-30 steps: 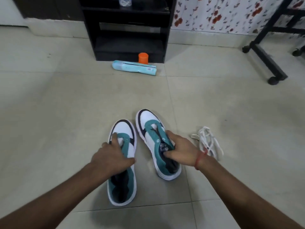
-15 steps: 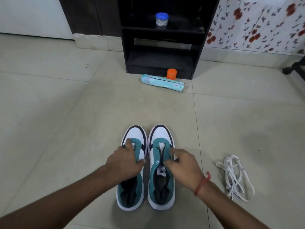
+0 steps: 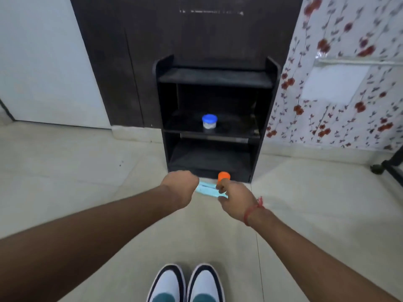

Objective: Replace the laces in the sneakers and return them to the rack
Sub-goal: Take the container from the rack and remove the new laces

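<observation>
The two white, teal and black sneakers (image 3: 185,284) stand side by side on the floor at the bottom edge, only their toes in view and no hand on them. Both arms stretch forward above them. My left hand (image 3: 180,186) shows its back, its fingers curled under and hidden. My right hand (image 3: 234,198), with a red thread at the wrist, has loosely curled fingers and nothing visibly in them. Between the hands lies a light blue package (image 3: 207,189); whether either hand touches it I cannot tell. The black rack (image 3: 216,77) stands straight ahead against the wall.
A small blue-lidded jar (image 3: 209,121) sits on the rack's middle shelf. An orange cap (image 3: 224,176) stands on the floor at the rack's foot. A black wheeled frame (image 3: 390,166) reaches in at the right edge. The loose white laces are out of view.
Both hands have let go of the sneakers and moved forward toward the package. The view has tilted up, so the sneakers dropped to the bottom edge and the laces left the frame.
</observation>
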